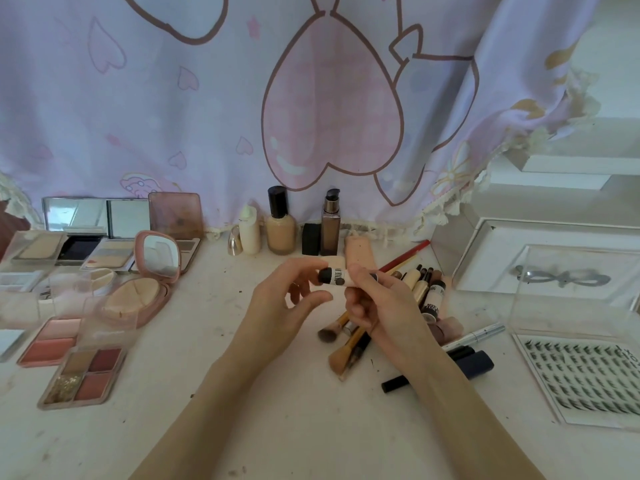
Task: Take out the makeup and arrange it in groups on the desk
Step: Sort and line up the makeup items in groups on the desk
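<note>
Centrally, right hand pinches the tube raised above the desk; left hand hovers beside its cap, fingers loosely curled, holding nothing.

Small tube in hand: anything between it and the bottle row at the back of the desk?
Nothing visible. The right hand holds the small tube above the desk, with the left hand at its black cap. The desk between the tube and the bottle row is bare.
</note>
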Demonstrator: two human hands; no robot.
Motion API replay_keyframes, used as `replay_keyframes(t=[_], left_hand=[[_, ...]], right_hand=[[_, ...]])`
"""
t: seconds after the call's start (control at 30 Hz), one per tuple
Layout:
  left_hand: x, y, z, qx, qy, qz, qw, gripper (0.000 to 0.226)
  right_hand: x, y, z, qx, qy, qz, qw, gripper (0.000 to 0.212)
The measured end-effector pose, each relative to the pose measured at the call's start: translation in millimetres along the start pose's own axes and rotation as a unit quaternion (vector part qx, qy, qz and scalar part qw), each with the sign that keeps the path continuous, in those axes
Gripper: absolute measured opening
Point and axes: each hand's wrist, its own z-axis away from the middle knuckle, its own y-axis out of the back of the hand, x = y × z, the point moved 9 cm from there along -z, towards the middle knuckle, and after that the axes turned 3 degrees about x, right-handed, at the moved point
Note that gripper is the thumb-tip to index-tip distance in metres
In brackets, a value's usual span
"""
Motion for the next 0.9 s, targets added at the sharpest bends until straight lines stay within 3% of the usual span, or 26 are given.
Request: replay_keyframes(t=[0.07,0.17,0.27,0.37,0.5,0.57,0.7,0.83,0.9], left_hand=[[-1.5,3.0,1.0,0.018,0.004,-0.013,1.0,0.031],[0.2,-5.2,3.9,-0.024,-0.009,-0.023,0.999,0.024],[-0.7,-10.9,5.3,-0.048,0.001,-0.039,0.998,0.007],[-4.5,-9.9,5.8,-0.046,0.011,-0.081,0.996,0.02],[-9.7,-13.1,7.0,-0.063,0.035,-0.087,0.994,0.021],[-9.5,-10.6,6.2,-0.049,0.051,-0.063,0.995,0.022],[-8.3,-3.3,4.0,-0.01,0.08,-0.028,0.996,0.032],[-13.9,2.7,3.7,0.01,0.101,-0.024,0.995,0.037],[-14.7,4.5,1.4,-0.007,0.09,-0.024,0.996,0.021]], right_hand=[[4.4,-5.7,2.0,-0.025,-0.035,-0.012,0.999,0.022],[9.5,-10.5,5.2,-0.039,-0.071,-0.009,0.997,0.029],[11.6,-12.2,6.3,-0.021,-0.055,0.036,0.998,0.027],[9.4,-16.9,6.6,-0.02,-0.032,0.055,0.998,0.03],[6.4,-16.2,6.9,-0.02,-0.024,0.064,0.997,0.056],[7.0,-19.6,8.9,-0.03,-0.024,0.064,0.997,0.051],[1.5,-26.8,11.8,-0.029,0.024,0.089,0.995,0.015],[2.1,-24.7,10.3,-0.023,0.015,0.064,0.998,0.014],[-0.2,-18.1,9.1,-0.003,0.012,0.057,0.998,0.019]])
